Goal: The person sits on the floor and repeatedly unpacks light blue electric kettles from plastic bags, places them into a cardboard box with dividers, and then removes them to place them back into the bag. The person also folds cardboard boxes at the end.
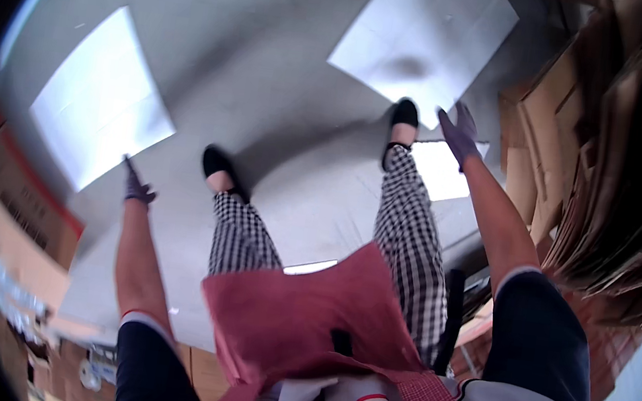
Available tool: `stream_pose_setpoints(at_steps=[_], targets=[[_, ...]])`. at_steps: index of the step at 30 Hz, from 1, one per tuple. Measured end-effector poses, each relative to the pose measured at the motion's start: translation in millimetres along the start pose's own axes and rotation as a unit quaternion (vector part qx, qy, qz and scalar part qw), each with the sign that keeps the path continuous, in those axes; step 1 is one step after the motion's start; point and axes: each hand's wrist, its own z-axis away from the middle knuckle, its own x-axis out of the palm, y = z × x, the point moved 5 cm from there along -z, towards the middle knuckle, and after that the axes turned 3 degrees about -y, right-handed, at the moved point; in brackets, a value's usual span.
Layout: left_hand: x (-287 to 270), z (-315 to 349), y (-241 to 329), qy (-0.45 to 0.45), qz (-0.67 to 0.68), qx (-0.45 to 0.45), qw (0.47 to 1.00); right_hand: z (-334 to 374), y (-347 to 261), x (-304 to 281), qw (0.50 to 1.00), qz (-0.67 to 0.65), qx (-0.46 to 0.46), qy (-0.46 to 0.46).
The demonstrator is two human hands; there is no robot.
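My left hand (138,184), in a dark purple-grey glove, is held out at the left with its fingers apart and nothing in it. Just beyond its fingertips lies a bright white four-sided patch (103,103) on the grey floor; whether it is a sheet or light I cannot tell. On the other side my right hand (461,136), gloved alike, has thumb and fingers spread and holds nothing. Near it are a larger white patch (428,36) with faint lines and a smaller bright one (442,172), partly behind my hand and leg.
Flattened brown cardboard (618,158) is stacked high at the right, close to my right arm. A cardboard box (26,194) stands at the left. Grey floor (275,56) stretches ahead of my black shoes (221,171). A red apron (314,313) hangs before me.
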Motion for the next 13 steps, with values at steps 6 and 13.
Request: stream_pose_setpoints(at_steps=[6, 13], targets=[[64, -95, 101, -0.039, 0.052, -0.077, 0.995, -99, -100, 99, 0.985, 0.041, -0.046, 0.16], [45, -157, 101, -0.061, 0.335, -0.106, 0.934, -24, -139, 153, 0.944, 0.213, -0.157, -0.198]])
